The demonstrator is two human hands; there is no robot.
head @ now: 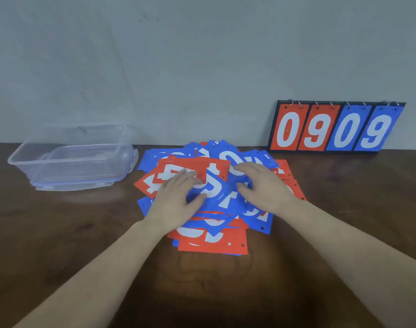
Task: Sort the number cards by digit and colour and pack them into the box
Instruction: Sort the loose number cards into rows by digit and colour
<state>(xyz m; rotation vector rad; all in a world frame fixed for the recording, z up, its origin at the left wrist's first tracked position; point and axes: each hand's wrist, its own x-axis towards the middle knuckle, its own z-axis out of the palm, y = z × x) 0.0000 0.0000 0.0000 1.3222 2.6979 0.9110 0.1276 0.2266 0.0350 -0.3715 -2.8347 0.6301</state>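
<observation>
In the head view, a loose heap of red and blue number cards [211, 197] lies on the wooden table [60, 233]. The left hand [176, 197] rests flat on the heap, fingers spread and relaxed, thumb against a blue card [214, 192]. The right hand [261, 185] also lies on the heap, fingers straight, gripping nothing. The clear box [72, 157] stands left of the heap; a scoreboard [337, 127] reading 0909 leans beyond it to the right.

You see a heap of red and blue number cards [209, 192] with white digits on a dark brown wooden table [60, 233]. The box [72, 157] is clear plastic. The scoreboard [337, 127] shows white 0 and 9 on red, then on blue, against a pale grey wall [178, 55].
</observation>
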